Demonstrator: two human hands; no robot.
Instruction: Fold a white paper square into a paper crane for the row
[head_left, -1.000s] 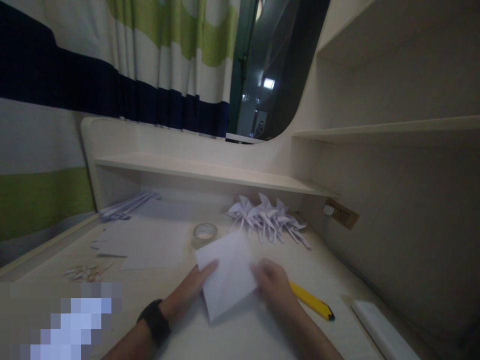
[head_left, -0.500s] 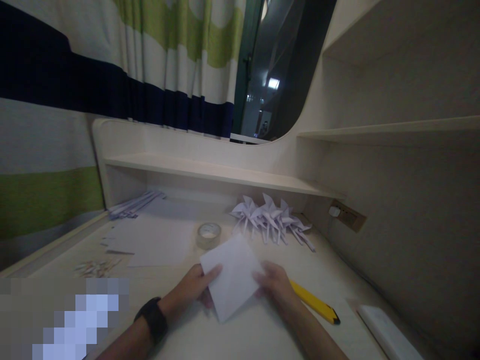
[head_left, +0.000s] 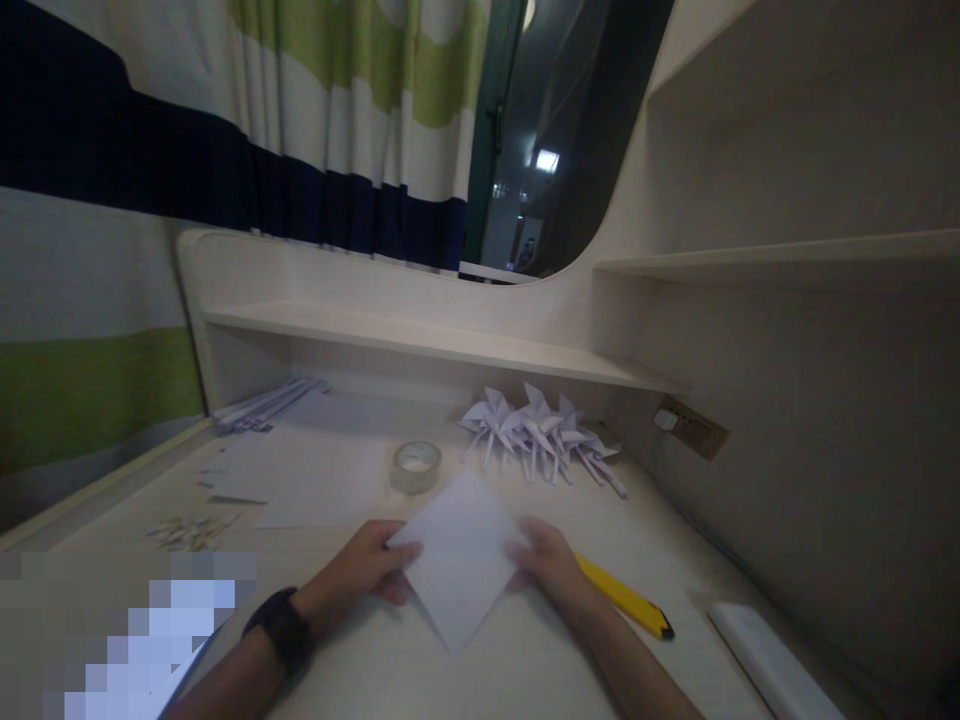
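A square sheet of white paper [head_left: 459, 560] is held up just over the desk, turned so its corners point up, down and sideways. My left hand [head_left: 381, 560] pinches its left corner, thumb on top. At the right corner, my right hand [head_left: 546, 560] grips the sheet with the thumb in front and the fingers behind. Beside my right forearm lies a yellow box cutter [head_left: 626, 598]. Just beyond the sheet stands a roll of clear tape [head_left: 415, 468].
Several folded paper pinwheels [head_left: 536, 430] lie at the back right. White sheets [head_left: 322, 460] and thin paper strips [head_left: 274, 402] are at the back left, with a pile of small sticks [head_left: 193, 530] nearer. A white flat object [head_left: 772, 655] sits at right. A shelf [head_left: 435, 338] overhangs the back.
The paper has turned slightly and faces me flatter, looking wider. My left hand has moved a little left to its corner; my right hand has hardly moved.
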